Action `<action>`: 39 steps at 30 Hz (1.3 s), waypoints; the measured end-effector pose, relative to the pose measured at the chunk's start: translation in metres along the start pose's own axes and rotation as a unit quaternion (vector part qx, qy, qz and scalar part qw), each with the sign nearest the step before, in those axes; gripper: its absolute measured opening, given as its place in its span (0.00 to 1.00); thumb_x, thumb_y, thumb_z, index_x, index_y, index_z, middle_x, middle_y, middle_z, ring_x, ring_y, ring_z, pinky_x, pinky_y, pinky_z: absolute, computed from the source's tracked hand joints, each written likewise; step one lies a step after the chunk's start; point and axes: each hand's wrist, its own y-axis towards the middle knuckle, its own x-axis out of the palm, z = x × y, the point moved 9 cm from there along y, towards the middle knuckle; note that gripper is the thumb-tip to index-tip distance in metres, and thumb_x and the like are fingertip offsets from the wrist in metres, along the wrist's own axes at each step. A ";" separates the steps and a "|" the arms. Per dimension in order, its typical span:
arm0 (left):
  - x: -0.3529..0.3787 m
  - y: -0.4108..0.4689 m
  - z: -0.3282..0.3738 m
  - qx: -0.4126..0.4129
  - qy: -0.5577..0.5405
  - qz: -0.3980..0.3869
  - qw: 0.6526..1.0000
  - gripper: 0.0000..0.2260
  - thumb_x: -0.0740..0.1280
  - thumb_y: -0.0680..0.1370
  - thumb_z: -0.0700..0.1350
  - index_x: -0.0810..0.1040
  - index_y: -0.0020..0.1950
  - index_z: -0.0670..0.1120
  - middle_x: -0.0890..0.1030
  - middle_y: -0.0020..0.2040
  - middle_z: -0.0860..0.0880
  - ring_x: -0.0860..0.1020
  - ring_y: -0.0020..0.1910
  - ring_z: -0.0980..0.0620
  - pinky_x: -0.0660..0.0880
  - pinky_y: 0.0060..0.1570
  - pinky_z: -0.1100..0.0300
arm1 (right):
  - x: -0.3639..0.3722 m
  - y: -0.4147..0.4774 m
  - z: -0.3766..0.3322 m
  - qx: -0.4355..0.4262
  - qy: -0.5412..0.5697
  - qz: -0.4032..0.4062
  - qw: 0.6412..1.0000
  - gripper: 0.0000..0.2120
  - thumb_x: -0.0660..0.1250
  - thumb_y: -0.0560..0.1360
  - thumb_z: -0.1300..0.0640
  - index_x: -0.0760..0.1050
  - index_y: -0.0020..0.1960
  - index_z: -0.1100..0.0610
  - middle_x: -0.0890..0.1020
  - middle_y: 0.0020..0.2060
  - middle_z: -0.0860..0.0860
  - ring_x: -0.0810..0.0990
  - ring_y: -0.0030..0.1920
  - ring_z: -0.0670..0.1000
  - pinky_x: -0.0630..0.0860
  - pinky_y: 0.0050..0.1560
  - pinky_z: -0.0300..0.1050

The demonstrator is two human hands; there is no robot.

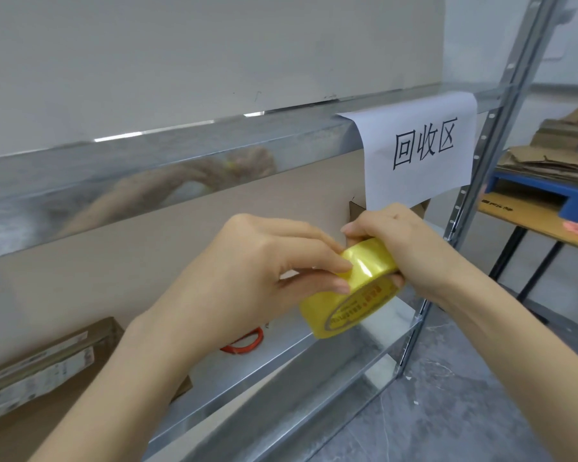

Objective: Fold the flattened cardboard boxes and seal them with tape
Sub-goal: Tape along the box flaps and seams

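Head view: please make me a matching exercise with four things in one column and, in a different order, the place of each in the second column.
Things:
1. tape roll
2. sign
3. cardboard stack
4. orange loop

Places:
a. on the blue pallet
b. gripped by the left hand and right hand
c. hanging from the shelf beam
d. on the lower shelf

Pairs: 1-b, 2-c, 3-a, 4-d.

Within the grip, the tape roll point(367, 271) is glossy yellow plastic film. Just above hangs a matt white paper sign point(421, 151) on a shiny, mottled metal shelf beam point(167, 168) — below and left, a dull brown cardboard box point(40, 371).
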 end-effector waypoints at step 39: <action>0.013 -0.016 -0.016 0.005 0.006 -0.032 0.999 0.09 0.67 0.76 0.44 0.85 0.48 0.40 0.85 0.49 0.47 0.81 0.48 0.56 0.76 0.49 0.69 | 0.030 0.015 0.028 0.124 0.019 -0.066 0.990 0.20 0.60 0.76 0.55 0.67 0.26 0.56 0.64 0.18 0.53 0.60 0.16 0.49 0.55 0.18 0.34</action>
